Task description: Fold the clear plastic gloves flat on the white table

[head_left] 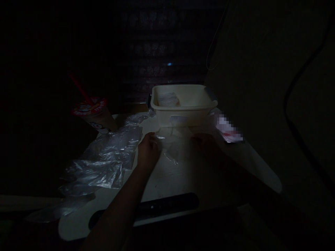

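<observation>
"What's in the left hand (pixel 149 148)?"
"Its fingers are closed on the clear bag (pixel 171 153), over the middle of the white table (pixel 162 181)."
"And the right hand (pixel 201 140)?"
"At the bag's other side, but it's too dark and blurred for me to tell whether it grips."
"Where's the tub (pixel 183 116)?"
"By the table's far edge, beyond both hands, with a pale packet (pixel 168 99) inside at its left."
"Anything to the left?"
"A heap of plastic bags (pixel 104 170) along the left edge, and a cup (pixel 103 120) with a red straw (pixel 81 89) near the far left corner."
"And on the right?"
"Something bright (pixel 227 130) near the right edge, too blurred to name."
</observation>
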The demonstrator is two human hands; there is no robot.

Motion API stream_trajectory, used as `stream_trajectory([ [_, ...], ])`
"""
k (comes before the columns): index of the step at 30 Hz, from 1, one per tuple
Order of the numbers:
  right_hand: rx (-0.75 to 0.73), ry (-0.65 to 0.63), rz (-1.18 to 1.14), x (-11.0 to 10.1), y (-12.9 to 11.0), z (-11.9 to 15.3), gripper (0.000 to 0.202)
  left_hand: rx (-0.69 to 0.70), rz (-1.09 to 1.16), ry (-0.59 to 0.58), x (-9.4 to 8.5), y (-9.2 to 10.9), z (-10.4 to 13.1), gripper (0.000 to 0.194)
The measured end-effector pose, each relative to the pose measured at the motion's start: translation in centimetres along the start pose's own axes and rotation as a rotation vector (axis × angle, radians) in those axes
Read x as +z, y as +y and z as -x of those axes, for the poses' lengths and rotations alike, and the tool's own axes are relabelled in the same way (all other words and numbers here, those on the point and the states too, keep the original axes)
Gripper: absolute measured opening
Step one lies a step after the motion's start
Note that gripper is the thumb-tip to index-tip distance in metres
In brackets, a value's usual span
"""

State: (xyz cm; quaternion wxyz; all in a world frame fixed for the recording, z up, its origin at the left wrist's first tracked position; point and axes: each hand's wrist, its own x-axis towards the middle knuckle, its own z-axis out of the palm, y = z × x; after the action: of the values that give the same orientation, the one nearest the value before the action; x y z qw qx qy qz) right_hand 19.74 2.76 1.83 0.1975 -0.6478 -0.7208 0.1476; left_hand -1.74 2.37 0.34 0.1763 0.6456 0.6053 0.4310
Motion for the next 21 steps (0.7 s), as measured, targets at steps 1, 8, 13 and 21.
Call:
stream_trajectory([
  [1, 0.003, -0.001, -0.008, 0.0, 0.1, 0.0, 0.023, -0.015, 0.014, 0.013, -0.1, 0.0, 0.0, 0.033],
  [8, 0.003, -0.007, -0.066, -0.2, 0.4, 0.4, 0.023, -0.155, 0.164, 0.127, -0.4, 0.1, -0.1, 0.026],
  [13, -0.009, 0.014, -0.052, -0.2, 0.9, 0.3, 0.026, -0.268, 0.397, 0.239, -0.3, 0.1, -0.4, 0.020],
  [21, -0.056, -0.026, -0.265, -0.2, 2.1, 0.1, 0.022, -0.233, 0.574, 0.480, -1.2, 0.4, -0.8, 0.013],
])
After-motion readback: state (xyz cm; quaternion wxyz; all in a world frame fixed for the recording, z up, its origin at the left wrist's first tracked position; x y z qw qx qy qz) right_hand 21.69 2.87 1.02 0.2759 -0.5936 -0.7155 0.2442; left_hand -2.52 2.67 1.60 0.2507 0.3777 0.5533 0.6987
